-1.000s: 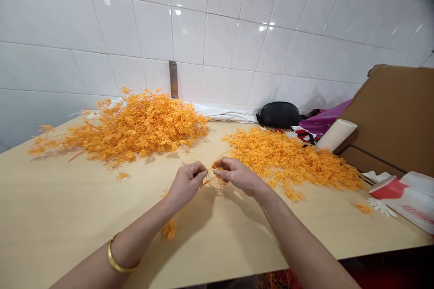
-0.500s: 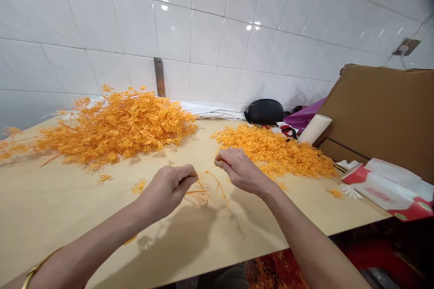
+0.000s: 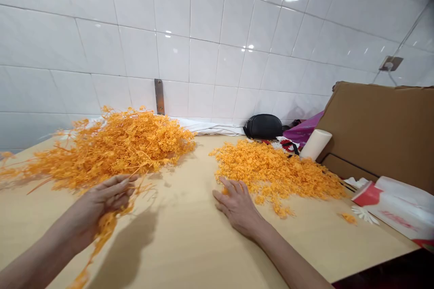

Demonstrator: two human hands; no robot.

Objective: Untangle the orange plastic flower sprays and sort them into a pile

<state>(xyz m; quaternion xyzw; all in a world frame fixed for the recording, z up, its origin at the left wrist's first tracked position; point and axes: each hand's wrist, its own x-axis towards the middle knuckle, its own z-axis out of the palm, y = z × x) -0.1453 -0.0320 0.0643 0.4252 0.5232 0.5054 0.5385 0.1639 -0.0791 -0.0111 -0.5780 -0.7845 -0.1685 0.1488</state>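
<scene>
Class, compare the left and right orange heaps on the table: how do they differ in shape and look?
The left heap rises in a tall, loose mound, while the right heap lies lower and flatter.
Long stems poke out of the left heap; the right heap shows mostly small, densely packed pieces.
Both are orange and lie on the same table.

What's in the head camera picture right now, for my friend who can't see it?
The left hand holds an orange sprig above a table, and the right hand, fingers apart, is at the near side of a flat orange pile. A bushier pile lies to the left; a black case, white roll and box are farther back.
</scene>
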